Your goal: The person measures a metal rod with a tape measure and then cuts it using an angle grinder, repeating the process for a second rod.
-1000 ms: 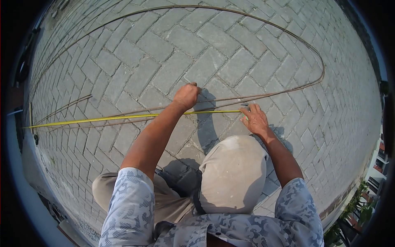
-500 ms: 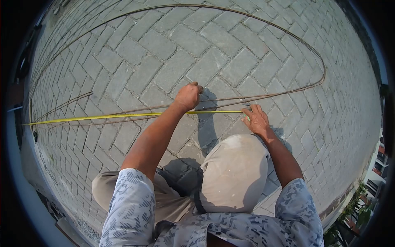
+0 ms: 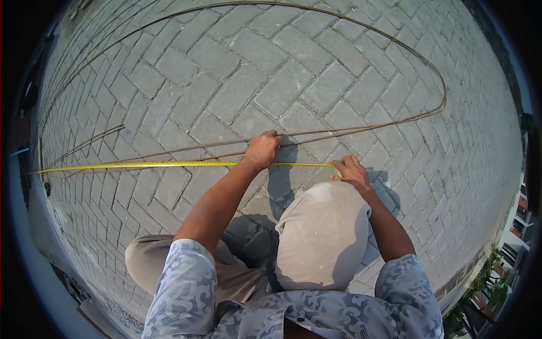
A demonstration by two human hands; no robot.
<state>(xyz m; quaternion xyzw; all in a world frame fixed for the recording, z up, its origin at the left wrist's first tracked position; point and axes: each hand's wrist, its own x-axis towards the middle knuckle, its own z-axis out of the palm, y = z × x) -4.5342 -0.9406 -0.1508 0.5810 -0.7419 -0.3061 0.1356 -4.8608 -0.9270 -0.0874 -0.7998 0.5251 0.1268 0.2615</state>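
A yellow tape measure (image 3: 186,164) is stretched from the far left to my right hand (image 3: 353,172). That hand is closed around its end beside my knee; a bit of green shows between the fingers, and the rest of what it grips is hidden. Thin brown metal rods (image 3: 322,137), bent into a long loop, lie on the paving just beyond the tape. My left hand (image 3: 263,150) is a fist over the rods, its wrist crossing above the tape. What its fingers hold, if anything, is hidden under the knuckles.
Grey herringbone paving blocks (image 3: 293,85) make up the ground. The loop's far side curves across the top, and more rods (image 3: 73,62) run along the upper left. Short rod ends (image 3: 107,131) lie at left. My bent knee (image 3: 322,237) rises close below the tape.
My left hand has come down toward me, from beyond the rods to over them. The tape and my right hand have shifted slightly nearer to me, widening the gap between tape and rods.
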